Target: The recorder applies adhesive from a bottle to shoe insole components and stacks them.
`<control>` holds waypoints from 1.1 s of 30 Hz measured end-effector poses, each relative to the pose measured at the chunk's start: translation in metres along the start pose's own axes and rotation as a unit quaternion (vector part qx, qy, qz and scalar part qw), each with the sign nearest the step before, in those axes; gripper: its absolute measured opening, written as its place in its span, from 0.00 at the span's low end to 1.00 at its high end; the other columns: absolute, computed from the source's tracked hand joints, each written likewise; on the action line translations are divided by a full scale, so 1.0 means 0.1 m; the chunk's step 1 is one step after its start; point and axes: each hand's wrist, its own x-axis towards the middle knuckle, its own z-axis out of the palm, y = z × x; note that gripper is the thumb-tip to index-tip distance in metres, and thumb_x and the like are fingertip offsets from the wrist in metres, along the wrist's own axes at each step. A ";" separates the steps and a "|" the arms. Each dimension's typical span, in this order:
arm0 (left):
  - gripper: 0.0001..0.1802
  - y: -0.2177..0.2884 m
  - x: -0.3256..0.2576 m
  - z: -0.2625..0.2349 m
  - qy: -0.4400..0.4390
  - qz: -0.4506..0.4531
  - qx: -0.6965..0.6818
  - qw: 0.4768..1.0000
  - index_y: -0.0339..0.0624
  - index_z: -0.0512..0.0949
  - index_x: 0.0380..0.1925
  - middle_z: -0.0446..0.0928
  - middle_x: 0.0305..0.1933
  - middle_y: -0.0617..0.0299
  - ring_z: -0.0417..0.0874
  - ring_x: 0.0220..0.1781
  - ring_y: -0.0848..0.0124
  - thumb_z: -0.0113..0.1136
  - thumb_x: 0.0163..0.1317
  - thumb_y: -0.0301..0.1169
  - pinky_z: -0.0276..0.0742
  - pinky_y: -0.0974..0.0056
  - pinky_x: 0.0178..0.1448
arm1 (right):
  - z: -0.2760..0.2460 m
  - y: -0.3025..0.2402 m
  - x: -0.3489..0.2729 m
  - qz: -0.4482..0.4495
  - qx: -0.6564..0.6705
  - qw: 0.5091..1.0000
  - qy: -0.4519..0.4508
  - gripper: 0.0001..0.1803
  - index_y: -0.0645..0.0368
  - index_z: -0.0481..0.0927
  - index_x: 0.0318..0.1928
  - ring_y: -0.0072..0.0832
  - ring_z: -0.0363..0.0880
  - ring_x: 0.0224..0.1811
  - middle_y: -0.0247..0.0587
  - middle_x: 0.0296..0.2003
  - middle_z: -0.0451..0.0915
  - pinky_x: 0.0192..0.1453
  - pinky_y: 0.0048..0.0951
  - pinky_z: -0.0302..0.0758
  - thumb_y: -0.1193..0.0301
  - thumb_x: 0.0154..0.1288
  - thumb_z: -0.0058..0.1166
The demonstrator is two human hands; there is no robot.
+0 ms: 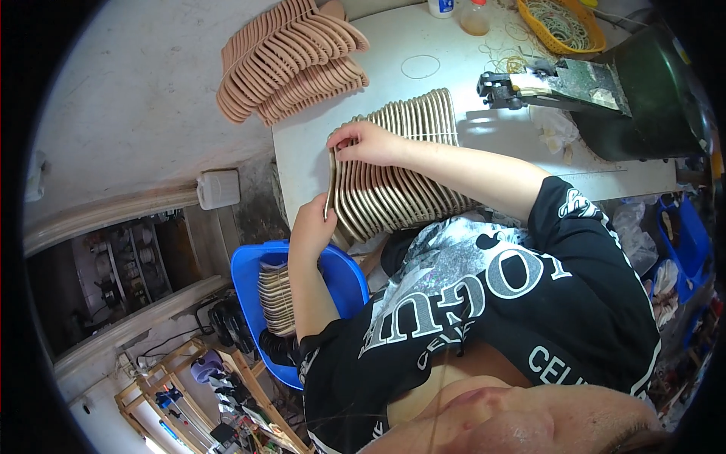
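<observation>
A long row of thin, sole-shaped pieces, brown with pale metallic edges, stands on edge on the white table in front of me. A pale rubber band runs across the far right part of the row. My left hand is closed on the near part of the leftmost sole, thumb against its face. At that sole's far end, my right hand has its fingers curled over the edge, with its forearm lying above the row. The right fingertips are partly hidden.
Bundles of pinkish soles stand at the back left. A blue tub with more banded soles is by my left arm. A dark green machine juts in from the right. Beyond are a yellow basket of rubber bands and a bottle.
</observation>
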 end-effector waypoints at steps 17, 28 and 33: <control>0.18 1.08 -0.77 0.06 0.236 0.187 0.057 0.952 0.33 0.78 0.46 0.79 0.39 0.51 0.80 0.36 0.64 0.57 0.53 0.25 0.75 0.65 0.41 | -0.14 -1.26 -0.96 -0.016 0.089 0.996 -0.020 0.27 0.64 0.62 0.60 0.23 0.78 0.42 0.45 0.41 0.81 0.50 0.26 0.74 0.59 0.69 0.52; 0.21 1.81 -0.47 0.86 0.102 0.311 -0.109 0.939 0.33 0.75 0.43 0.76 0.40 0.49 0.79 0.38 0.55 0.64 0.50 0.34 0.75 0.57 0.40 | -0.37 -1.38 -1.88 -0.224 -0.252 0.941 -0.006 0.49 0.64 0.65 0.64 0.40 0.68 0.62 0.54 0.60 0.69 0.66 0.42 0.59 0.35 0.56 0.50; 0.19 1.89 -0.32 1.14 0.194 0.421 -0.061 0.884 0.28 0.66 0.48 0.66 0.45 0.42 0.70 0.48 0.53 0.49 0.61 0.31 0.68 0.54 0.49 | -0.24 -1.46 -2.02 -0.212 -0.018 0.971 0.110 0.56 0.66 0.52 0.69 0.41 0.47 0.74 0.57 0.71 0.47 0.73 0.38 0.46 0.28 0.58 0.32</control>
